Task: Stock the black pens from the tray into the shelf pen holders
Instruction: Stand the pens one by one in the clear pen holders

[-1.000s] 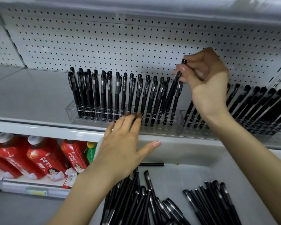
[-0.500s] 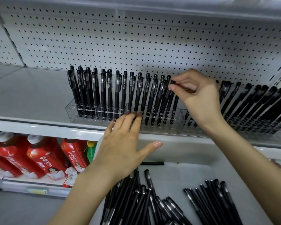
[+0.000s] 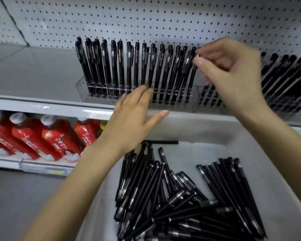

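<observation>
1. Facing the shelf (image 3: 33,72), I see its left part bare, and along the front edge toward the right stand two clear holders.
2. The tray (image 3: 207,136) sits below the shelf's front edge; many loose pens (image 3: 163,197) still lie in it, a heap toward its left side, a neater bundle toward the right, and one lone pen along the far wall.
3. The left holder (image 3: 83,89) looks close to full: pens (image 3: 115,66) stand upright in it from its left end to its right end, where I am working. The right holder (image 3: 285,101) at the shelf's right edge is packed with leaning pens too, though my hand and the blur hide part of it.
4. My left hand (image 3: 134,119) is spread flat, fingers wide and holding nothing, fingertips touching the holder's front at the shelf edge, I judge to steady it.
5. My right hand (image 3: 228,72) has thumb and forefinger narrowed at the top of the last pen (image 3: 189,70) at the left holder's right end, which already stands in the holder. Whether I am pinching it or only touching it, I cannot tell.
6. By my reckoning the shelf side is well stocked, yet the tray holds plenty, so much remains.
</observation>
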Available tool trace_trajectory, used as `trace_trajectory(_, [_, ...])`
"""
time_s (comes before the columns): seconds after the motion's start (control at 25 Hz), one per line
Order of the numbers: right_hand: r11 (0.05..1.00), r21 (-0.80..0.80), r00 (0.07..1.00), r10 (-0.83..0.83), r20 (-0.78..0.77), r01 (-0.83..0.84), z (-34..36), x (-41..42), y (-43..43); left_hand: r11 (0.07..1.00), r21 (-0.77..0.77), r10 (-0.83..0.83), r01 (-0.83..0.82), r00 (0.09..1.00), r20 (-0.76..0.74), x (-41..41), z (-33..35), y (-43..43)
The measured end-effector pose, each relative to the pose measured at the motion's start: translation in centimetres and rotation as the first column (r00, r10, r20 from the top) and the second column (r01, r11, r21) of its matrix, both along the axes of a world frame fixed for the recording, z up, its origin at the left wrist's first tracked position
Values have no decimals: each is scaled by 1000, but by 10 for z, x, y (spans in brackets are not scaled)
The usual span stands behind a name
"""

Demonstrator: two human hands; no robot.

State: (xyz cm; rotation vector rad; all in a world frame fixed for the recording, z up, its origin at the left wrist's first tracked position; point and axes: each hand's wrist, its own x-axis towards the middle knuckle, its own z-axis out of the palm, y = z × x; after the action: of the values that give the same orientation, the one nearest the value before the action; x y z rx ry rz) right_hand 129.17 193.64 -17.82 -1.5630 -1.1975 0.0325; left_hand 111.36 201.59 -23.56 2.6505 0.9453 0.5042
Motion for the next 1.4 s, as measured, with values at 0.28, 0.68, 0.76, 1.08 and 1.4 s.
trace_trajectory(0.28, [757,-547,919,183,-348,-358,-93,-29,-70,994,20,105,-104,990,-90,-38,-23,-27])
trace_trajectory(0.68, [629,-731,964,193,-183,-265,-135,-42,-67,978,150,164,-143,977,-138,-42,-34,-38])
trace_trajectory(0.76, [618,-742,964,204,-168,-260,-137,-44,-66,979,147,159,-139,978,-136,-42,-34,-38])
trace_trajectory(1.08, [721,-584,910,165,-379,-374,-129,-39,-64,985,119,136,-123,984,-111,-42,-34,-36])
trace_trajectory(1.4, [937,-56,852,286,-439,-344,-35,-21,-60,912,-396,46,111,930,366,-23,-2,-56])
